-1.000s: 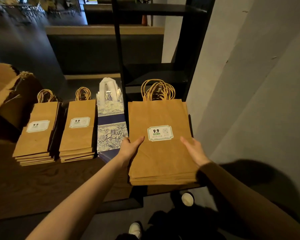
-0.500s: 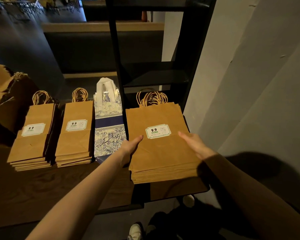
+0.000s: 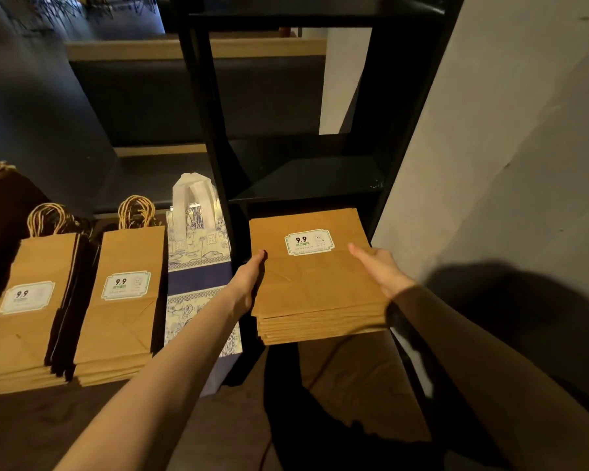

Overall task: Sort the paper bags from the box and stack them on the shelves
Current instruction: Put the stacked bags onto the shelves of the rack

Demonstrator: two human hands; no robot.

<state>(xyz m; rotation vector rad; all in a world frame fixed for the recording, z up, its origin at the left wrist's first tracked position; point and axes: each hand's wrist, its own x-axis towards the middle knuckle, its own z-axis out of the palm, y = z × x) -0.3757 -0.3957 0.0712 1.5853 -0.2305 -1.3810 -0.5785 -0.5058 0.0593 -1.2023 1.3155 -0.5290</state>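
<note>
From the head camera, two narrower stacks of brown paper bags are lying flat on the dark brown surface (image 3: 65,423) at the left: the far-left stack (image 3: 24,314) and the second stack (image 3: 119,307), each showing twisted paper handles at its far end and a white label with "9.9" on top. Just beside the second stack, a blue-and-white patterned bag (image 3: 198,277) is lying with its white handle pointing away. A black shelf frame (image 3: 215,137) is standing directly ahead, its upright post rising between the patterned bag and the held stack, and a dark shelf board (image 3: 306,178) is sitting just above the stack's far edge. A grey wall (image 3: 507,147) is closing in the right side, with a dark shadow falling on it near the right forearm.

The wide stack of brown bags (image 3: 317,290) is being held flat and level at the shelf's opening, its far end reaching in under the shelf board, handles hidden. It is many bags thick, with layered edges showing at the near end and a green-bordered "9.9" label on top. The left hand (image 3: 249,283) is gripping the stack's left edge, thumb on top. The right hand (image 3: 381,270) is gripping the right edge, thumb stretched across the top sheet.
</note>
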